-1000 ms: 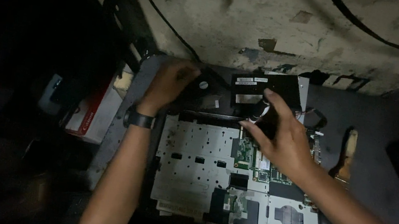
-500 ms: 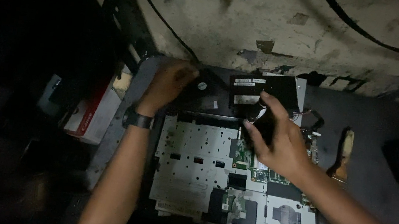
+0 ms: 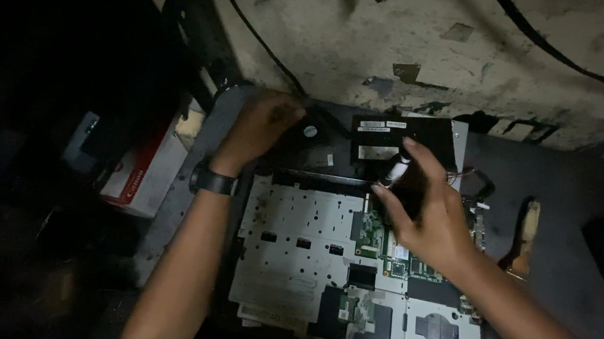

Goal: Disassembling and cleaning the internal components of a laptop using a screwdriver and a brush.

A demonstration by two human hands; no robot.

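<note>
An opened laptop base (image 3: 305,263) lies on a dark table, showing its silver inner frame and green circuit board (image 3: 375,237). Behind it stands a black panel (image 3: 399,139) with white labels. My left hand (image 3: 257,129), with a black watch on the wrist, curls over the dark far-left corner beside a small round fan (image 3: 310,131). My right hand (image 3: 428,217) hovers over the board's far edge, thumb and forefinger pinched around a small white connector (image 3: 395,172) in front of the black panel.
A brush with a wooden handle (image 3: 525,234) lies right of the laptop. Loose wires (image 3: 475,186) curl at the far right corner. A red and white box (image 3: 138,171) sits left of the table. A stained wall with black cables (image 3: 565,60) rises behind.
My right hand has shifted slightly over the board's far edge, its fingers closing around the white connector. The left hand has stayed on the far-left corner.
</note>
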